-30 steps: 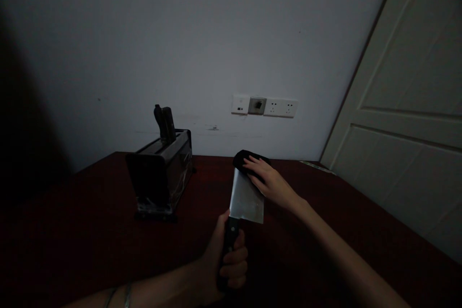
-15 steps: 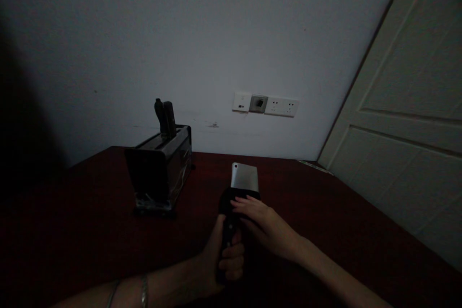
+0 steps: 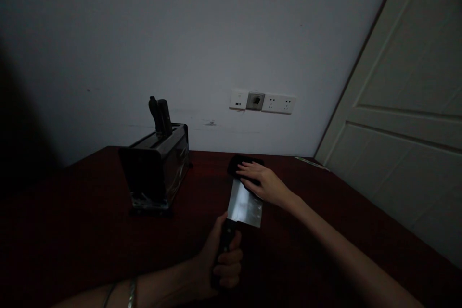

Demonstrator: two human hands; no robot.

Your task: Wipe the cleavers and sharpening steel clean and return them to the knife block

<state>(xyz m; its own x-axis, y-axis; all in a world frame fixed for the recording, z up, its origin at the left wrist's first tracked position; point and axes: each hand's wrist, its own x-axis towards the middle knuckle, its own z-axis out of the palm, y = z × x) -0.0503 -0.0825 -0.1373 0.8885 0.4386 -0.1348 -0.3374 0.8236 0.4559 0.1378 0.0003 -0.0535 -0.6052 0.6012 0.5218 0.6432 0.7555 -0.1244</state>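
My left hand (image 3: 226,262) is wrapped around the black handle of a cleaver (image 3: 243,204). Its broad shiny blade points away from me, above the table. At the far end of the blade, my right hand (image 3: 265,183) holds a black cloth-like pad (image 3: 236,164) with its fingers laid over the top. The pad covers the blade's tip, and my right thumb is partly hidden.
A knife block (image 3: 155,168) with a dark front stands left on the reddish-brown table (image 3: 202,178), black knife handles (image 3: 160,115) rising from it. Behind are a wall with sockets (image 3: 263,101) and, at right, a white panelled door (image 3: 407,120).
My right hand has slid the black pad away from me, from near the handle to the blade's tip, uncovering the lower blade. My left hand keeps its grip on the handle.
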